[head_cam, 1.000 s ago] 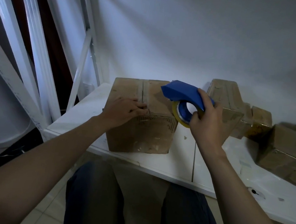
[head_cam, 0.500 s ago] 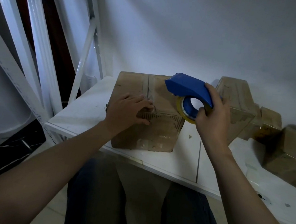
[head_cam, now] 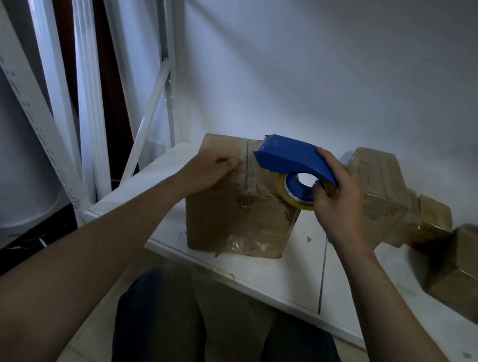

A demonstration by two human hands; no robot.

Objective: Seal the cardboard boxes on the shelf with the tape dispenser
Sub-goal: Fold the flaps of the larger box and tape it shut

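Presently right hand (head_cam: 338,202) grips blue tape dispenser (head_cam: 295,160) above cardboard box (head_cam: 237,218) at left front corner of shelf (head_cam: 295,279); left hand (head_cam: 209,170) on box top, fingers bent, grip indeterminate; box markings illegible.

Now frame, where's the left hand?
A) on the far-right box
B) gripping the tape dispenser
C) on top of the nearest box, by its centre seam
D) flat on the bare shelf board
C: the left hand rests on top of the nearest box beside its centre seam, while the right hand grips the blue tape dispenser.
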